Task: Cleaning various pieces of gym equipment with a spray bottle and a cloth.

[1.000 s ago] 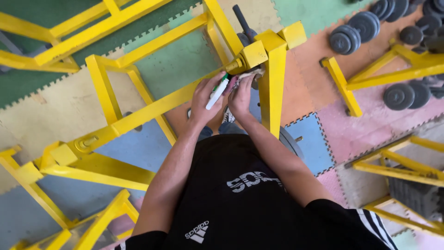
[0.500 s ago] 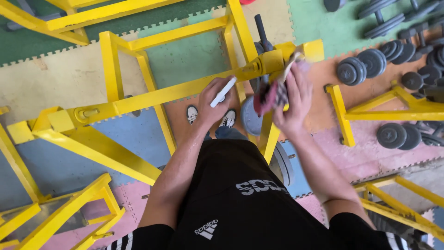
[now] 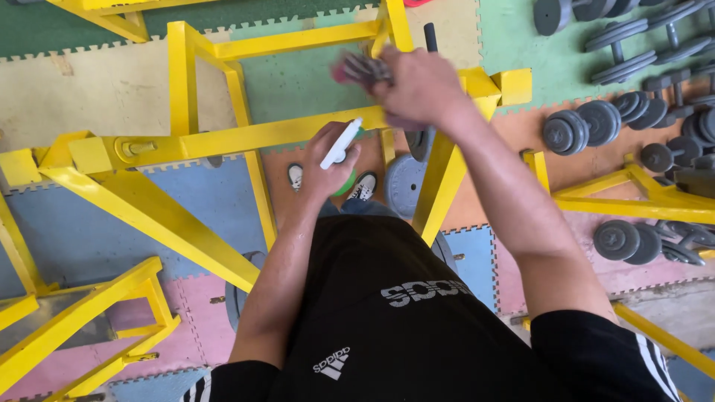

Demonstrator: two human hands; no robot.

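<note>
Moved since half a second ago: right hand (image 3: 418, 83) up and leftward with the rag (image 3: 360, 69), from the right post onto the top of the yellow frame (image 3: 246, 138). Left to right now: slanted yellow beams low on the left, over blue and pink floor mats (image 3: 112, 246). Left hand (image 3: 328, 167) closed round a green spray bottle (image 3: 342, 152), white nozzle tilted toward the bar, seemingly kept ready beside the wiped spot. Right hand closed on the blurred reddish rag, pressed onto the frame top. Grey dumbbells (image 3: 588, 123) lying far right. No readable label on the bottle.
</note>
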